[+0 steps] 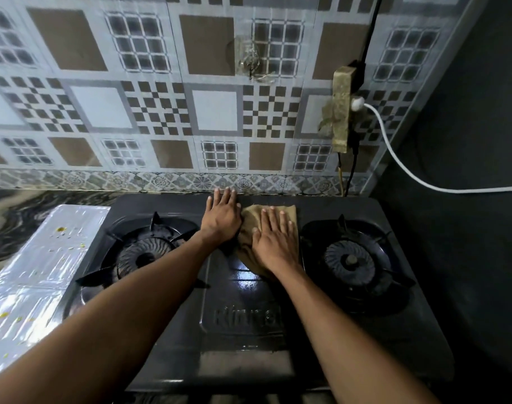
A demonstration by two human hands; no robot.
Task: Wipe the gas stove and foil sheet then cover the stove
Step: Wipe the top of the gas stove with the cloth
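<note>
The gas stove [249, 330] sits on the bench against the tiled wall [161, 112], with a brown cloth [250, 223] lying between its two burners. The right hand [275, 237] presses flat on the cloth, grip open; the left hand [221, 217] rests flat on the stove top just beside it, also open. The foil sheet [42, 272], spotted with food bits, lies against the stove's left side.

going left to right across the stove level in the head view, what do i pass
foil sheet → left burner → left hand → brown cloth with the right hand flat on it → right burner
</note>
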